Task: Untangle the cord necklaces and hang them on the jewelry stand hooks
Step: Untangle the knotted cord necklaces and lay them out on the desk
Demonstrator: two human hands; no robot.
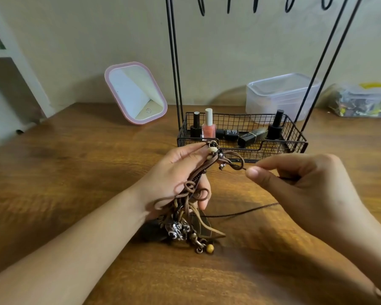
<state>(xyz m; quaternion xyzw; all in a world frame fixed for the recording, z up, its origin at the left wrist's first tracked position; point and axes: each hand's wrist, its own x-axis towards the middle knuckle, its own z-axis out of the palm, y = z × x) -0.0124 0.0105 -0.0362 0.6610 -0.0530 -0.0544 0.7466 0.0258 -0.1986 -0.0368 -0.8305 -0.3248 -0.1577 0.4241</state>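
Early days: her left hand [180,172] clutches the knotted cord necklaces [191,194] mid-tabletop, her right hand [295,181] pinches one thin cord [242,213] loose, and the stand's hooks [201,6] at twelve o'clock hang bare.

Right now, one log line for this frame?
left hand: holds tangled brown cord necklace bundle | right hand: pinches thin dark cord | black wire stand hooks: none holds a necklace
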